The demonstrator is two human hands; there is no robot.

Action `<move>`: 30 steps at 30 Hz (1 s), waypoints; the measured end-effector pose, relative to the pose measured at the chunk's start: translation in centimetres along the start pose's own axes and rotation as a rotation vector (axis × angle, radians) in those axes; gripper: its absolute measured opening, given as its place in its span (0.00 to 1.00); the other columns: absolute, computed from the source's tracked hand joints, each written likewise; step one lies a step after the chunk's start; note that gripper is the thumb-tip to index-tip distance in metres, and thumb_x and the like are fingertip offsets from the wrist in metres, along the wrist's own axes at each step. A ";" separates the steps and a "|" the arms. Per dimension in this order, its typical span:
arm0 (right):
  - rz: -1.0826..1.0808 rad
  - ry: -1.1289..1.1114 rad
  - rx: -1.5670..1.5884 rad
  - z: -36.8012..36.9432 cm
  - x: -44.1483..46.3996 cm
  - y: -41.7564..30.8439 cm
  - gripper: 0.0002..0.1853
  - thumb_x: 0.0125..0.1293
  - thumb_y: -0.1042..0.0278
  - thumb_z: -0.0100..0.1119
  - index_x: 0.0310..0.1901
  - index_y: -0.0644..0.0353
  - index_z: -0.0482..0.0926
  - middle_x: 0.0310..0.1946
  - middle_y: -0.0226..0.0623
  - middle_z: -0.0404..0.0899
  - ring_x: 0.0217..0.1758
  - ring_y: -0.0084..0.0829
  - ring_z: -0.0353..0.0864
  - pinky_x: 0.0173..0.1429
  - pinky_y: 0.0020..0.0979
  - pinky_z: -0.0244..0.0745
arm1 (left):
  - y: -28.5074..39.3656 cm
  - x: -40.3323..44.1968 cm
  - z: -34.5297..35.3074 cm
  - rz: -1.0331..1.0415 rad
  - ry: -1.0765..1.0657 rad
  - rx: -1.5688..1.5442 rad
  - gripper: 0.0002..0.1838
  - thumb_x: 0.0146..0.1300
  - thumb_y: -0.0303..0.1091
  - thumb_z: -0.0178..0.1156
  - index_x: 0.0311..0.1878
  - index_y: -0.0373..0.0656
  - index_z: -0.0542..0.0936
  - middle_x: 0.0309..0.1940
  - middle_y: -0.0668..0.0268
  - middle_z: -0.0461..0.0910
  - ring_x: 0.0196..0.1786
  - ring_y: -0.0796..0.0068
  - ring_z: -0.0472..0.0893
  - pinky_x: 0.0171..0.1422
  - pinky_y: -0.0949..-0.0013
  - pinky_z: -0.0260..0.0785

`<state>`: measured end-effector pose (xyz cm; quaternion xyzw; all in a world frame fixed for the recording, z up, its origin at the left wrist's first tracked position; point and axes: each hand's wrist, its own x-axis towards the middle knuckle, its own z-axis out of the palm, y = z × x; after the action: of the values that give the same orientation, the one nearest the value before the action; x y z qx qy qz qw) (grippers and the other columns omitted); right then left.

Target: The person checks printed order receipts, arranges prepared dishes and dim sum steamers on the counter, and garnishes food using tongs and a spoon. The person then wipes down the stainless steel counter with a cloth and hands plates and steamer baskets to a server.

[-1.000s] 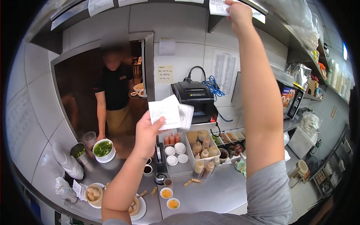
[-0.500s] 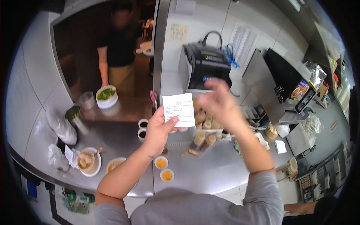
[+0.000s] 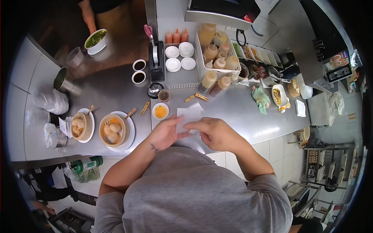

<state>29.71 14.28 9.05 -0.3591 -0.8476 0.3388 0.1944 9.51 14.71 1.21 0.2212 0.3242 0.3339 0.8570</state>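
Close in front of my body, my left hand holds a white paper slip between thumb and fingers. My right hand touches the slip's right side, its index finger reaching across and the other fingers curled. Just beyond the slip are a cup of orange sauce and wooden clothespins. To the left, dumplings sit in a bamboo steamer on a white plate, with a second steamer beside it. The print on the slip cannot be read.
A basket of squeeze bottles, a tray of small white dishes and a tape dispenser stand at the back. A person's hand is at a bowl of greens at upper left. A green cloth lies on the right.
The view has tilted down. My right hand has come down from the overhead rail to the slip. My left hand has lowered the slip toward my body.
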 end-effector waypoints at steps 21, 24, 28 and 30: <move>0.481 0.255 1.197 6.0 -0.5 4.7 0.08 0.61 0.75 0.55 0.42 0.62 0.72 0.36 0.32 0.76 0.40 0.22 0.74 0.48 0.26 0.69 | -0.7 3.9 -0.7 -0.068 -0.193 -0.248 0.19 0.62 0.39 0.54 0.55 0.45 0.71 0.59 0.54 0.68 0.58 0.61 0.72 0.52 0.65 0.74; 0.425 0.282 1.207 5.7 -0.4 4.5 0.08 0.60 0.78 0.54 0.42 0.62 0.71 0.36 0.31 0.76 0.41 0.21 0.74 0.48 0.25 0.69 | -0.3 3.7 -0.6 0.091 -0.219 -0.227 0.24 0.63 0.41 0.53 0.62 0.48 0.67 0.57 0.55 0.70 0.59 0.59 0.71 0.57 0.62 0.71; 0.447 0.262 1.288 4.9 -0.6 4.6 0.09 0.60 0.79 0.53 0.42 0.62 0.71 0.36 0.31 0.76 0.41 0.21 0.74 0.49 0.24 0.68 | 1.9 3.5 -1.2 0.093 -0.200 -0.459 0.23 0.63 0.43 0.52 0.62 0.50 0.68 0.57 0.56 0.71 0.59 0.58 0.71 0.65 0.52 0.61; 0.465 0.254 1.322 4.9 -0.8 5.0 0.09 0.59 0.80 0.53 0.42 0.62 0.71 0.36 0.31 0.77 0.40 0.21 0.74 0.50 0.23 0.67 | 2.2 4.2 -3.1 0.127 -0.270 -0.589 0.22 0.62 0.40 0.54 0.59 0.49 0.70 0.54 0.61 0.74 0.57 0.59 0.73 0.69 0.47 0.55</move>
<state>29.78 14.12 2.00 -0.3741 -0.3368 0.7703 0.3915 8.78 19.68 -1.30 0.0257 0.0827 0.4337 0.8969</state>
